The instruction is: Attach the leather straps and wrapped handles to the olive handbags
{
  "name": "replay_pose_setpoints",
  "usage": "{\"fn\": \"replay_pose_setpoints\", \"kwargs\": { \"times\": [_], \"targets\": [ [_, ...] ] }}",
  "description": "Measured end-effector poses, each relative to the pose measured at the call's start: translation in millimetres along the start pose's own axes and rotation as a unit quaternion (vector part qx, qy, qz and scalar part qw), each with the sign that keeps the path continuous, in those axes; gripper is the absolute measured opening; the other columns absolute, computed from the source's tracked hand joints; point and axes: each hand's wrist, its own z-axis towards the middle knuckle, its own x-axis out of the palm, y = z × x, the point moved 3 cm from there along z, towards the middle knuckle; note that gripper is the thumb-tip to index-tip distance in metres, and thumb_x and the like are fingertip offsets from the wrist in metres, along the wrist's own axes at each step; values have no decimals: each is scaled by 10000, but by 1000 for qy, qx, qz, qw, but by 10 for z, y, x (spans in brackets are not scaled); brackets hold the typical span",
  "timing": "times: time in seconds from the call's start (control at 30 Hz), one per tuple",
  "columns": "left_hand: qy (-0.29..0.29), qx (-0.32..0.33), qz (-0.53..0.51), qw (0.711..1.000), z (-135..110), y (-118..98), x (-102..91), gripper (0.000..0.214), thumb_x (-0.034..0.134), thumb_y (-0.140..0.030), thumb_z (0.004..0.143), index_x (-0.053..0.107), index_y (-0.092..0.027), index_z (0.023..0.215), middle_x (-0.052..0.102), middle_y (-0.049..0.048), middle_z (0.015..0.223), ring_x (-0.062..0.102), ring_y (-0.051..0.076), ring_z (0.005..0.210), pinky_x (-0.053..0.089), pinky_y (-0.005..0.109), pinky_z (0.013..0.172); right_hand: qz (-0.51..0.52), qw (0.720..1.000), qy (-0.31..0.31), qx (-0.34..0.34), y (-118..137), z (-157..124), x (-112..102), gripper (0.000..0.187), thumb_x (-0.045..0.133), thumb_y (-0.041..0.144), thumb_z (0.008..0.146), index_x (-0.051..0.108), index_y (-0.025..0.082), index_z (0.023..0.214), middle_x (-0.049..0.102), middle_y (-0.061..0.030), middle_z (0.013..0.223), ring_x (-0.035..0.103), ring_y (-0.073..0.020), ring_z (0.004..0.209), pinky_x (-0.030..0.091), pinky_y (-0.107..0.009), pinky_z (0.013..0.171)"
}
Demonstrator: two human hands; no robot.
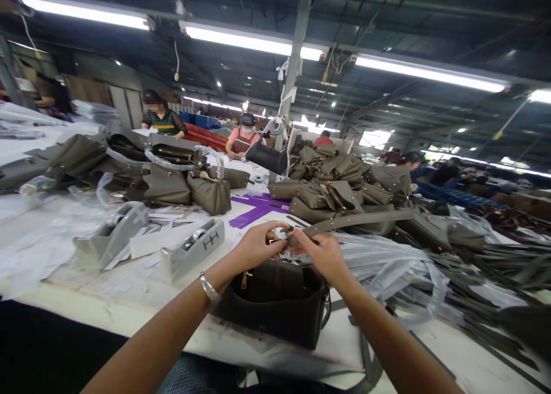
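Observation:
A dark olive handbag (275,319) stands open at the table's front edge, with a zip pull (244,280) showing inside it. Above its opening, my right hand (321,253) is closed on an olive strap (361,219), which stretches away to the right and has small holes along it. My left hand (260,245), a silver bracelet on its wrist, meets the right one at the strap's end. Its thumb and fingers pinch there, and I cannot make out exactly what lies between them.
Two grey tape dispensers (196,248) stand left of the bag. Olive bags (167,182) lie heaped at the left, with another pile (336,182) behind my hands. Clear plastic wrap (387,273) and many loose straps (486,268) spread to the right. A co-worker (245,136) sits across the table.

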Motion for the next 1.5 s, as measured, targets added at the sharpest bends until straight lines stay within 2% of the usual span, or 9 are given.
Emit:
{"fn": "replay_pose_setpoints", "kwargs": {
  "times": [0.13,0.3,0.6,0.77,0.93,1.1,1.27,1.4,1.5],
  "targets": [
    [40,20,-24,999,-28,-59,-64,460,592,-273,853,539,-150,1293,714,22,743,691,173,642,534,273,668,247,963,41,103,-49,45,22,392,745,532,757,777,148,830,769,-89,780,715,-201,656,593,-323,686],
    [40,22,-32,998,-68,-86,-114,457,594,-293,867,535,-154,1298,695,18,755,683,171,675,537,274,670,311,944,48,104,-62,52,94,329,749,468,784,777,141,813,770,-88,826,705,-169,704,585,-279,706],
    [17,24,-1,1000,-57,-8,-84,458,590,-274,851,549,-167,1294,726,11,738,700,177,673,522,269,676,62,998,11,-10,32,5,87,371,637,504,863,779,162,863,749,-56,760,678,-223,730,541,-341,731],
    [-12,-8,62,998,-27,-12,-48,456,587,-269,838,566,-170,1282,732,11,707,699,196,653,511,277,656,-77,990,2,-119,189,-64,106,322,560,443,921,767,205,854,752,-55,882,674,-246,877,491,-343,834],
    [50,64,56,995,-145,-147,-120,588,645,-214,802,493,-242,1368,742,28,1036,695,206,893,501,289,813,87,995,33,-32,135,12,68,324,601,451,881,745,189,1007,675,-26,787,561,-148,640,448,-268,599],
    [14,30,54,998,-239,-70,-223,522,692,-233,798,520,-242,1291,740,24,1047,673,221,986,467,321,900,287,948,115,71,141,89,-74,316,668,431,805,737,204,1014,608,-7,737,369,-90,529,337,-226,476],
    [-56,9,3,998,-243,63,-295,369,747,-241,749,658,-198,1105,727,52,1085,662,228,1021,477,332,937,288,957,16,-30,207,248,-387,343,682,542,781,682,293,1017,647,-44,1159,431,-118,632,426,-250,553],
    [-134,57,36,989,-294,98,-339,283,750,-294,768,739,-214,1038,713,68,1097,633,241,1053,474,347,953,248,956,-100,-116,251,378,-614,402,721,645,719,662,308,930,625,-24,942,506,-148,717,482,-278,665],
    [-159,41,0,986,-331,149,-299,315,748,-298,773,719,-223,1077,720,49,1052,659,205,926,509,312,857,205,962,-100,-149,349,382,-662,494,616,724,767,670,295,1006,456,13,619,561,-202,778,499,-340,768]
  ]
}}
